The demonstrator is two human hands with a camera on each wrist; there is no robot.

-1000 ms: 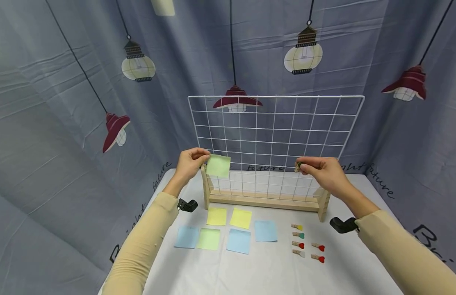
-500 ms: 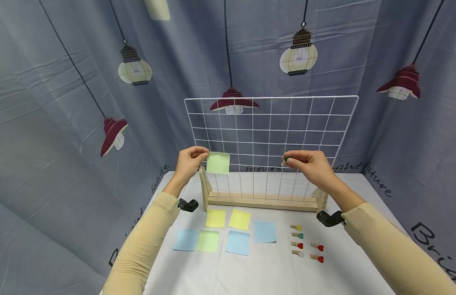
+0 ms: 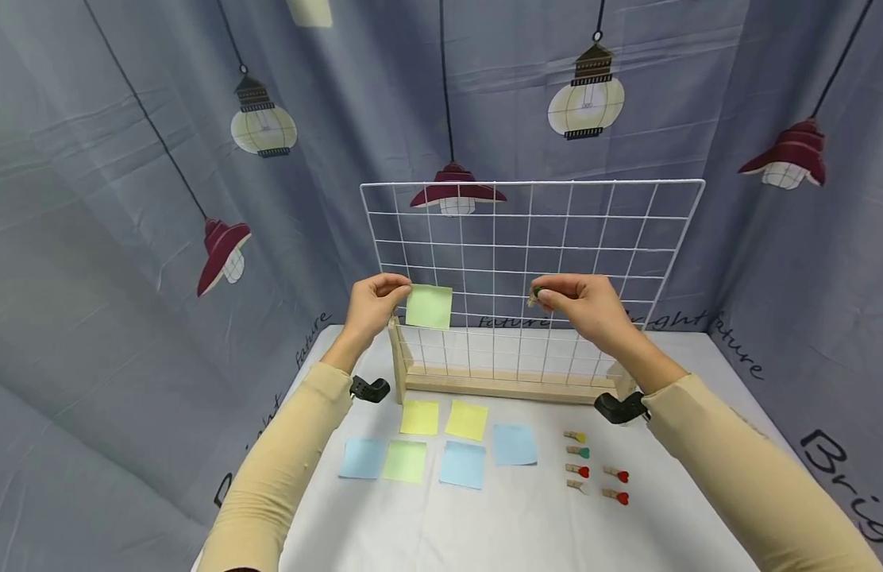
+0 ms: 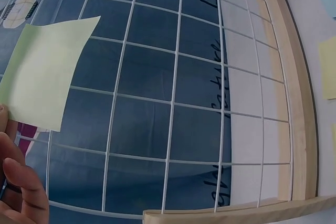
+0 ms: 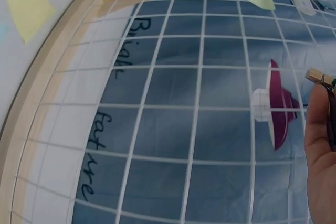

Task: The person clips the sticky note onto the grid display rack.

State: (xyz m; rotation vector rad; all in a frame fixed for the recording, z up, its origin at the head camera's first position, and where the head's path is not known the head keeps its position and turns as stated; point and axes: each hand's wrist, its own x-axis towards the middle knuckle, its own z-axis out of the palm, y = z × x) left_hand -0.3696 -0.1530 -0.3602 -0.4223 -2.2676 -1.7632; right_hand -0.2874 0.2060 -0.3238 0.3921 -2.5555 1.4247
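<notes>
My left hand [image 3: 372,308] pinches a pale green sticky note [image 3: 429,307] by its left edge, holding it up before the lower left of a white wire grid [image 3: 527,238]. In the left wrist view the note [image 4: 50,72] hangs slightly bent. Between thumb and fingers of my right hand [image 3: 588,308] is a small wooden clothespin [image 3: 533,297] with a dark green end, in front of the grid and right of the note. The right wrist view shows the clothespin's wooden tip [image 5: 316,75] sticking out past the thumb, apart from the wires.
The grid stands in a wooden base [image 3: 509,386]. Before it on the white table lie yellow notes [image 3: 419,417], blue notes [image 3: 462,465] and one green note [image 3: 404,461]. To their right are several small clothespins [image 3: 577,471] with coloured ends. A lamp-print curtain [image 3: 327,95] surrounds the table.
My right hand has moved left and slightly up with the clothespin, closer to the green note. My left hand has shifted slightly up and right with the note.
</notes>
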